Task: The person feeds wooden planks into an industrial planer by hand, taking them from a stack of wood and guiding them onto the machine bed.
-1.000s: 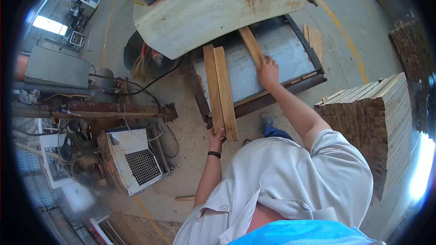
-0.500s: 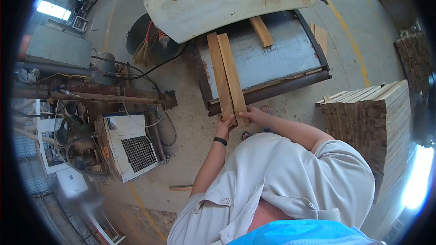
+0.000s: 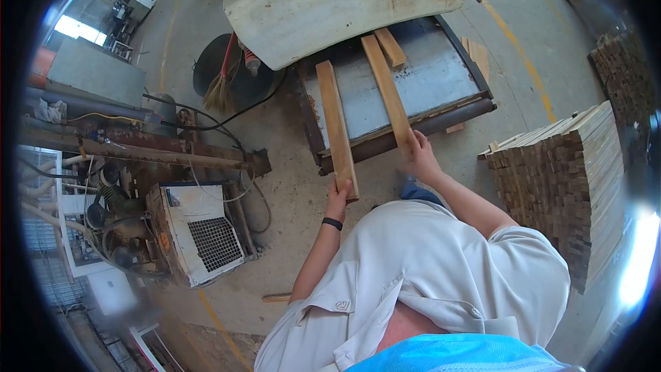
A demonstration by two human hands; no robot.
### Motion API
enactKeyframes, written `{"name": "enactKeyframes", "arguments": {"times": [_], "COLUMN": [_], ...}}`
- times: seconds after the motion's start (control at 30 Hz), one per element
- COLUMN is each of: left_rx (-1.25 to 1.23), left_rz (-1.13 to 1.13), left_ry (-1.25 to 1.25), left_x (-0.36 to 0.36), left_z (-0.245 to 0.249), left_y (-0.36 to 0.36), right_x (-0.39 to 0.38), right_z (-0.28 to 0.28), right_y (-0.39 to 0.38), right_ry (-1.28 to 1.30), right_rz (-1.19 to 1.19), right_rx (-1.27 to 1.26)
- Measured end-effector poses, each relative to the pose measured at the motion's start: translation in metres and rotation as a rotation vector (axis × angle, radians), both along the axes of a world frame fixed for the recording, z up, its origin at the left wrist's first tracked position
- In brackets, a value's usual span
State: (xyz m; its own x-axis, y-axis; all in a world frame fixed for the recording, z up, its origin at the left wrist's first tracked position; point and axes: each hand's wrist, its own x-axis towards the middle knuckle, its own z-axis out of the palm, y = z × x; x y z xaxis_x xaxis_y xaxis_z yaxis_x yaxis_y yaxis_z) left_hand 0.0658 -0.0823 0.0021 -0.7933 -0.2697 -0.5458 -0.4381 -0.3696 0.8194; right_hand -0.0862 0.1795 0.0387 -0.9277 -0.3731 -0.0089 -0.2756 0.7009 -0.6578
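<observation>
My left hand [image 3: 338, 198] is closed on the near end of a long wooden board [image 3: 334, 120], which lies across the metal tabletop [image 3: 359, 107] and its front roller. Farther right, my right hand [image 3: 421, 156] grips the near end of a second wooden board [image 3: 386, 86], its far part over the same tabletop. A gap of bare metal separates the two boards. Just beyond the second board, a shorter-looking wooden piece [image 3: 390, 48] sticks out from beneath the pale machine cover [image 3: 348, 10].
A tall stack of wooden strips [image 3: 544, 186] stands to my right. On the left are a white grated box [image 3: 206, 231] and rusty pipes [image 3: 165, 153]. A broom [image 3: 220, 93] leans at a dark round bin [image 3: 210, 62], with a black hose [image 3: 241, 114] nearby.
The two boards were side by side with both hands at their near ends. My right hand has moved its board right, apart from the one in my left hand.
</observation>
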Motion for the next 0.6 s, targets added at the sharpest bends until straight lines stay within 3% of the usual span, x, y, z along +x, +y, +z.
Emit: {"name": "enactKeyframes", "arguments": {"times": [0.03, 0.13, 0.27, 0.33, 0.37, 0.43, 0.53, 0.6], "left_rx": [0.027, 0.09, 0.019, -0.082, -0.081, -0.082, -0.097, -0.078], "left_rz": [0.006, 0.023, 0.019, 0.024, 0.027, 0.032, -0.022, -0.022], "left_ry": [0.009, 0.01, 0.021, 0.065, 0.064, -0.001, 0.034, 0.006], "left_x": [0.003, 0.005, -0.001, -0.005, -0.011, -0.028, -0.052, -0.073], "left_z": [0.0, 0.001, 0.001, -0.018, -0.011, 0.011, -0.009, 0.011], "left_y": [0.0, -0.001, 0.001, 0.003, 0.007, 0.013, 0.012, 0.021], "right_x": [0.002, -0.011, -0.069, -0.115, -0.131, -0.15, -0.123, -0.087], "right_z": [0.01, 0.005, 0.004, -0.015, -0.009, 0.018, 0.053, 0.058], "right_y": [0.007, 0.02, 0.003, -0.014, -0.023, -0.053, -0.077, -0.08], "right_ry": [0.108, 0.212, 0.245, 0.304, 0.304, 0.324, 0.218, 0.233], "right_rz": [0.158, 0.312, 0.382, 0.138, 0.141, -0.026, 0.454, 0.764], "right_rx": [0.112, 0.246, 0.238, 0.195, 0.195, -0.064, -0.103, -0.082]}}
